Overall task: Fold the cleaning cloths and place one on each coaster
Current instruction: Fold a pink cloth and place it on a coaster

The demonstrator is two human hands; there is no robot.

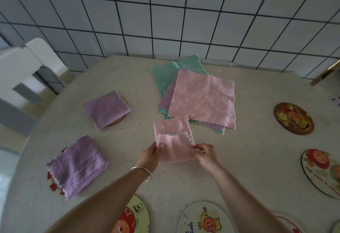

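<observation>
Pink cloth lies on the counter right in front of the person, half folded, its long axis running away from them toward the stack. Left hand pinches the near left corner, right hand the near right edge. Bare coasters wait at both sides; the yellow one sits nearest, under the right arm.

We see a pale table carrying a stack of unfolded cloths, a half-folded pink cloth, and round coasters (two at left topped with folded purple cloths); a bare coaster lies at right.
</observation>
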